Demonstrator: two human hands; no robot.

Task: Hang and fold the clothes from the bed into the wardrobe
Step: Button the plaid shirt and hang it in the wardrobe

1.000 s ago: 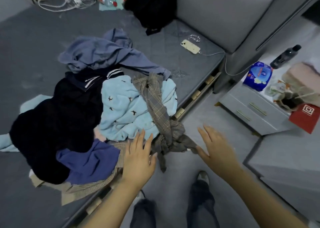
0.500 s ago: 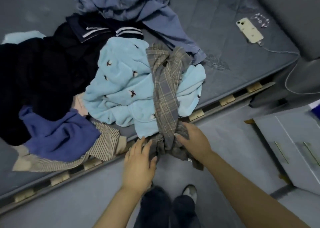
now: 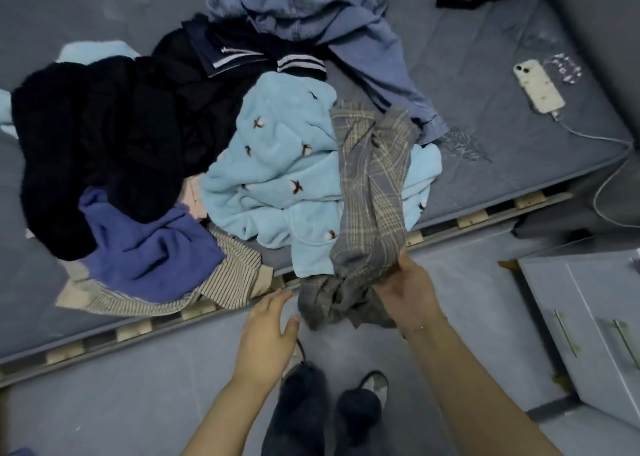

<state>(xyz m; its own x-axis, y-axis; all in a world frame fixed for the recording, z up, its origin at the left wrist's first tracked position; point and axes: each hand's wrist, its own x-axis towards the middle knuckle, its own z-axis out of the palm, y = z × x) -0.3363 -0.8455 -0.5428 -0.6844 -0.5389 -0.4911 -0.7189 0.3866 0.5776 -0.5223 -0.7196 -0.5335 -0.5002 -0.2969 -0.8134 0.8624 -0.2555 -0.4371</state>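
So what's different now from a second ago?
The right hand has reached in and now grips the grey plaid garment at its bunched lower end. The left hand, which touched that end half a second ago, has drawn back, open. The pile and the phone lie as before.

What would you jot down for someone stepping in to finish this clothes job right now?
Right hand grips the bunched lower end of the grey plaid garment, which lies over the light blue fleece and hangs off the bed edge.
Left hand is open beside it, holding nothing.
Still piled on the bed: black garment, purple-blue garment, striped garment, blue denim garment.
Done: nothing visibly hung or folded; the wardrobe is out of view.
Left: lift the plaid piece, then put away every item.
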